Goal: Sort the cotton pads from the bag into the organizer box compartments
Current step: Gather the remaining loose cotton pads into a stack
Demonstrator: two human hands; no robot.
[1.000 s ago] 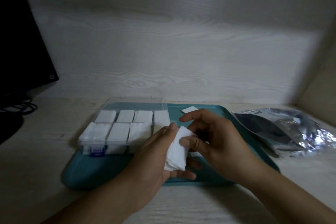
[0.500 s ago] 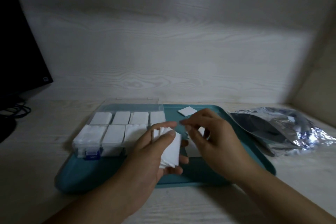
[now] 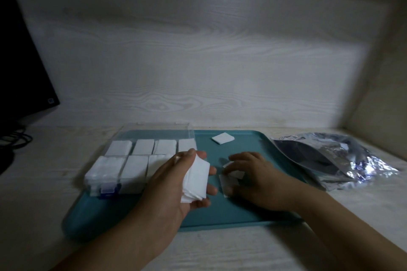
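I noted the left hand (image 3: 176, 182) clasping a pad stack (image 3: 196, 180), the right hand (image 3: 253, 174) gathering loose pads (image 3: 231, 174) at 3 o'clock; loading the organizer box (image 3: 123, 165) should follow.

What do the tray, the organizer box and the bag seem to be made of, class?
Tray: likely plastic, matte teal, with smooth moulded rounded rim.
Organizer box: clear hard plastic; the white pads show through its walls.
Bag: probably foil or metallised film, shiny silver with crinkles and bright glints.
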